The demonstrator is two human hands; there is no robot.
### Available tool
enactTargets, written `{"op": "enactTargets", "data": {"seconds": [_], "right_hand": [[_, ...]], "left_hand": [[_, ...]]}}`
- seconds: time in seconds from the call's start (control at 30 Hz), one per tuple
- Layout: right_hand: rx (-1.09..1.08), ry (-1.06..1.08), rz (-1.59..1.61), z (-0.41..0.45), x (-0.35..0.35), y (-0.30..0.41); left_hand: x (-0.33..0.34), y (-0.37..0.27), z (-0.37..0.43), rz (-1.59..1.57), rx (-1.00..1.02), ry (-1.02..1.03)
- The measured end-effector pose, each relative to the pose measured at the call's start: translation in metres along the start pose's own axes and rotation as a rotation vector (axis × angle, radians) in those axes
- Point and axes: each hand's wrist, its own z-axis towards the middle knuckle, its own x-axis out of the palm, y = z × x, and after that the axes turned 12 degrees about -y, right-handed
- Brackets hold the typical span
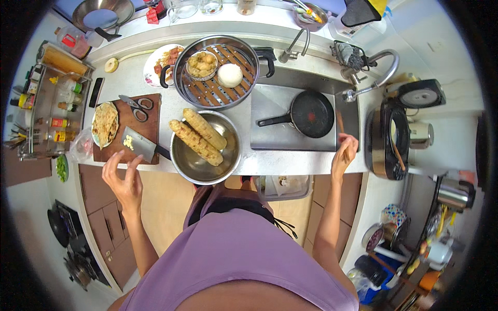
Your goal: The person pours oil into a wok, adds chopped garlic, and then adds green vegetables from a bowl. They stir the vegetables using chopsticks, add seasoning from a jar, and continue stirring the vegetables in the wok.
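My right hand (341, 159) grips wooden chopsticks (340, 121) over the front right corner of the sink (268, 140). A black frying pan (312, 113) lies in that sink, its handle toward the left. My left hand (125, 184) hangs with fingers apart at the counter's front edge, holding nothing. Just beyond its fingertips rests a cleaver (144, 145) with chopped pale bits (128, 142) on the blade. Under the cleaver is a wooden cutting board (154, 112), which also carries kitchen scissors (137, 107) and a plate of flatbread (105, 122). Two corn cobs (196, 142) lean in a steel bowl (229, 167).
Behind the bowl stands a steamer pot (216, 102) holding a white bun (230, 75) and a small bowl of food (202, 65). Beside it is a floral plate (149, 74). A bottle rack (35, 128) stands left; an open rice cooker (379, 144) and faucet (391, 74) stand right.
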Motion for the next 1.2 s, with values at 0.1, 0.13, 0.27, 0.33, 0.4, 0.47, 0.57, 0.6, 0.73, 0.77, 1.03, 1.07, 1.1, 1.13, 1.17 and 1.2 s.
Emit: {"op": "enactTargets", "data": {"seconds": [0.1,0.13,0.27,0.33,0.4,0.47,0.57,0.6,0.73,0.77,1.03,1.07,1.1,1.13,1.17,1.2], "right_hand": [[0.062,0.111,-0.036,-0.027,0.003,-0.004],[0.185,0.365,-0.12,-0.032,0.006,0.012],[-0.216,-0.218,-0.094,-0.062,0.016,0.091],[-0.173,-0.2,-0.052,-0.079,0.025,0.107],[-0.064,0.304,-0.238,-0.086,0.033,0.105],[-0.159,0.245,-0.235,-0.103,0.035,0.101],[-0.446,-0.151,-0.146,-0.114,0.035,0.14],[-0.386,-0.188,-0.101,-0.12,0.039,0.138],[-0.081,0.249,0.118,-0.127,0.046,0.092],[-0.108,0.24,0.206,-0.133,0.047,0.103],[-0.438,-0.088,0.043,-0.136,-0.012,0.161],[-0.438,-0.123,-0.057,-0.14,-0.018,0.164],[-0.44,-0.158,-0.158,-0.144,-0.02,0.171],[-0.45,-0.177,-0.139,-0.147,-0.023,0.17],[-0.459,-0.189,-0.121,-0.151,-0.024,0.17],[-0.345,-0.171,-0.062,-0.156,-0.023,0.178]], "left_hand": [[-0.001,0.045,-0.018,-0.081,-0.077,0.013],[-0.003,0.061,-0.027,-0.115,-0.08,0.041],[-0.016,0.126,-0.043,-0.137,-0.019,0.161],[-0.022,0.149,-0.044,-0.184,-0.045,0.159],[-0.025,0.166,-0.049,-0.226,-0.107,0.152],[-0.028,0.176,-0.048,-0.248,-0.107,0.193],[-0.032,0.172,-0.046,-0.278,-0.111,0.198],[-0.028,0.173,-0.049,-0.303,-0.127,0.191],[-0.008,0.164,-0.077,-0.392,-0.19,0.206],[-0.009,0.157,-0.088,-0.366,-0.204,0.21],[0.065,0.083,-0.193,-1.199,-1.244,0.674],[0.072,0.069,-0.193,-1.235,-1.402,0.72],[0.08,0.053,-0.189,-1.273,-1.563,0.763],[0.091,0.041,-0.187,-1.318,-1.695,0.727],[0.105,0.028,-0.189,-1.361,-1.832,0.686],[0.128,0.017,-0.192,-1.322,-1.885,0.619]]}}
